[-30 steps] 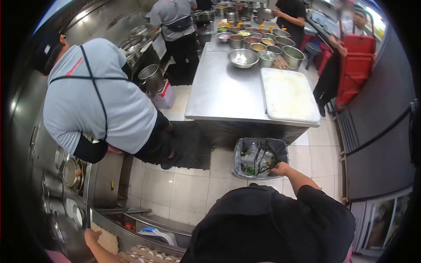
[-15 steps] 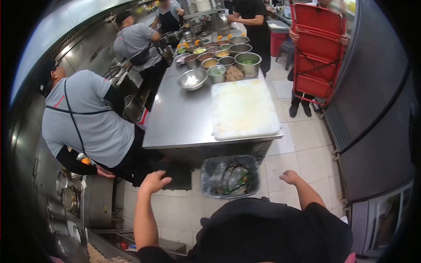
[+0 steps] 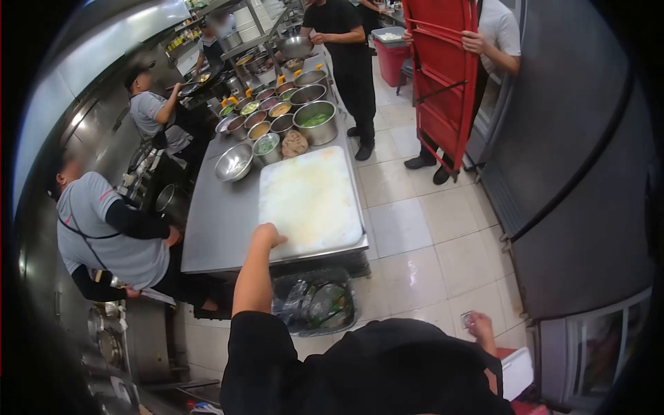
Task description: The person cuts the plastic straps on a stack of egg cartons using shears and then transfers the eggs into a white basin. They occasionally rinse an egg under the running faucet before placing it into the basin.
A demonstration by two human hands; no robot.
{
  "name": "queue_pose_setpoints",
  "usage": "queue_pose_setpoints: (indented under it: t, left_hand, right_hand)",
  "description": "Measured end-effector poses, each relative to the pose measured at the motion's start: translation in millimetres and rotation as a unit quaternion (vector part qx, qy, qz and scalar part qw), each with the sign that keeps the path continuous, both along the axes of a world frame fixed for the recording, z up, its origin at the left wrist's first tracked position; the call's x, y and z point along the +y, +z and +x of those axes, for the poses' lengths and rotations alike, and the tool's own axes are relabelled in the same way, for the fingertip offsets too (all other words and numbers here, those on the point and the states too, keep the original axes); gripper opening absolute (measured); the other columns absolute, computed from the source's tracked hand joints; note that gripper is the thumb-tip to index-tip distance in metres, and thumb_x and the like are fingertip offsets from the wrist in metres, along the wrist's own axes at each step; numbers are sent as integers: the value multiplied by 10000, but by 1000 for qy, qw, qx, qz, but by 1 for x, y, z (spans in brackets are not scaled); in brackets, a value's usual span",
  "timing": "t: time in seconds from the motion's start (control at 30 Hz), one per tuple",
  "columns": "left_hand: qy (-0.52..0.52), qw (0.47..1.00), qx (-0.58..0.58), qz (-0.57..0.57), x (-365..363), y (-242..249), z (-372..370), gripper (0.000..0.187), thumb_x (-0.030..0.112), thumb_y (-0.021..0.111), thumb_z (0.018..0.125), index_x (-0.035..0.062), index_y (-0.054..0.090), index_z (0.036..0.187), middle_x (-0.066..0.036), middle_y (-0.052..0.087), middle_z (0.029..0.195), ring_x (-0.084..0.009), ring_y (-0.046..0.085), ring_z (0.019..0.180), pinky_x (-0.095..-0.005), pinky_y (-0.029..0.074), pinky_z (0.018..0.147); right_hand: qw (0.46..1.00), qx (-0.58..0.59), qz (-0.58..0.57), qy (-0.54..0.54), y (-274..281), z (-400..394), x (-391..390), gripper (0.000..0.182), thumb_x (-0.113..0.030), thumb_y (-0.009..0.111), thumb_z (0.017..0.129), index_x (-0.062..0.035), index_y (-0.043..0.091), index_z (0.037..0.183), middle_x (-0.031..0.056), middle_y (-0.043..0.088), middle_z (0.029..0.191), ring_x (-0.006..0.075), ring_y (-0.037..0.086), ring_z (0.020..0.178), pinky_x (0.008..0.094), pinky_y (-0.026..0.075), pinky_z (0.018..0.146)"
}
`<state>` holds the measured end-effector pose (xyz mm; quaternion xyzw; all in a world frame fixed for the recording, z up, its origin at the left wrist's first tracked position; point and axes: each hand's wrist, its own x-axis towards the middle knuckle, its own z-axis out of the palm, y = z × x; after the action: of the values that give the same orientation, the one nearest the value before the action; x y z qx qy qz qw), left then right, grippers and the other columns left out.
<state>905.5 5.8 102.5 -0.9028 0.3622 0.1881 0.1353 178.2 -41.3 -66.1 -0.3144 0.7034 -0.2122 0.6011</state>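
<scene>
My left hand (image 3: 266, 235) reaches forward to the front left corner of a white cutting board (image 3: 311, 197), its fingertips right at the edge and nothing visible held in them. The board lies on a steel table (image 3: 214, 228), and its surface is stained yellowish. My right hand (image 3: 478, 325) is low at my right side, above the tiled floor, its fingers closed on a small whitish square piece (image 3: 467, 319). Below the table edge, close to my left forearm, stands a lined waste bin (image 3: 277, 304) with plastic and scraps in it.
Behind the board are a metal bowl (image 3: 234, 163), several steel food pots (image 3: 315, 123) and a brown lump (image 3: 294, 144). A person holds a folded red metal frame (image 3: 443, 83) in the right aisle. Another person in grey (image 3: 114, 228) stands at left. A white lid (image 3: 519, 370) is beside me.
My view has swung right. My left hand has moved forward to the board's corner, and my right hand has gone lower. The person with the red frame has turned it.
</scene>
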Motion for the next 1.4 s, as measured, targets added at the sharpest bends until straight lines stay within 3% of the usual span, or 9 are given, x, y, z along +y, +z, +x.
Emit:
queue_pose_setpoints:
  t: [0.33, 0.5, 0.57, 0.77, 1.03, 1.13, 1.23, 1.33, 1.4]
  left_hand:
    - [81, 996, 8, -32, -7, 8, -10, 484, 410, 847, 681, -10, 720, 884, -200, 720, 926, -345, 695, 888, -425, 549, 767]
    - [64, 996, -21, -56, -8, 12, -16, 492, 396, 855, 652, -13, 706, 881, -213, 704, 905, -377, 676, 876, -436, 541, 771]
    - [98, 995, -13, -18, -15, 14, -19, 525, 403, 858, 646, -14, 691, 919, -210, 701, 918, -395, 665, 878, -464, 528, 775]
    - [111, 993, -39, -17, -20, 23, -29, 601, 395, 845, 666, -18, 662, 1062, -208, 691, 1058, -382, 654, 1001, -457, 513, 869]
    - [211, 973, 1, -93, -6, -3, -29, 728, 339, 803, 744, -31, 545, 1316, -267, 542, 1350, -373, 543, 1244, -431, 440, 1018]
    - [196, 975, -97, -41, -8, -12, -44, 648, 281, 758, 813, -37, 529, 1330, -266, 526, 1368, -358, 519, 1273, -437, 410, 1050]
    - [263, 934, -166, -173, -91, 3, -100, 528, 193, 696, 882, -49, 528, 1320, -245, 576, 1312, -337, 605, 1151, -418, 476, 967]
    - [381, 885, -44, -262, -215, 19, -166, 358, 80, 642, 925, -55, 580, 1251, -189, 676, 1146, -231, 681, 884, -312, 540, 771]
    - [424, 841, 57, -332, -249, -8, -199, 317, 42, 649, 913, -54, 610, 1213, -130, 693, 1098, -186, 662, 921, -300, 527, 810]
  right_hand:
    - [944, 33, -106, 310, 43, 146, -190, 416, -300, 685, 904, 32, 640, 1150, 105, 693, 966, 168, 661, 789, 289, 515, 671]
    - [864, 105, -192, 453, -11, 208, -296, 483, -326, 700, 894, 57, 633, 1180, 126, 710, 963, 169, 652, 790, 317, 529, 727]
    - [872, 98, -147, 456, -8, 211, -326, 543, -408, 714, 856, 38, 654, 1160, 193, 709, 1043, 275, 677, 956, 361, 527, 851]
    - [938, 81, -110, 320, 3, 243, -401, 469, -393, 708, 851, 28, 699, 1058, 188, 713, 977, 262, 675, 890, 358, 531, 809]
    - [878, -45, -15, 476, -38, 388, -465, 430, -366, 706, 873, 22, 678, 1056, 120, 682, 927, 182, 628, 752, 320, 508, 666]
    - [870, -93, 29, 483, -64, 423, -493, 421, -375, 700, 888, 5, 664, 1065, 77, 654, 883, 146, 596, 703, 292, 486, 605]
    - [867, -107, 122, 471, -91, 434, -533, 425, -386, 687, 904, 0, 645, 1077, 59, 633, 857, 140, 580, 689, 282, 466, 581]
    - [873, -77, 184, 445, -167, 431, -568, 419, -405, 669, 907, 7, 661, 982, 90, 644, 781, 163, 548, 610, 330, 430, 503]
    - [877, -4, 181, 445, -162, 434, -605, 412, -397, 656, 914, 10, 660, 979, 94, 642, 773, 171, 560, 617, 330, 435, 506]
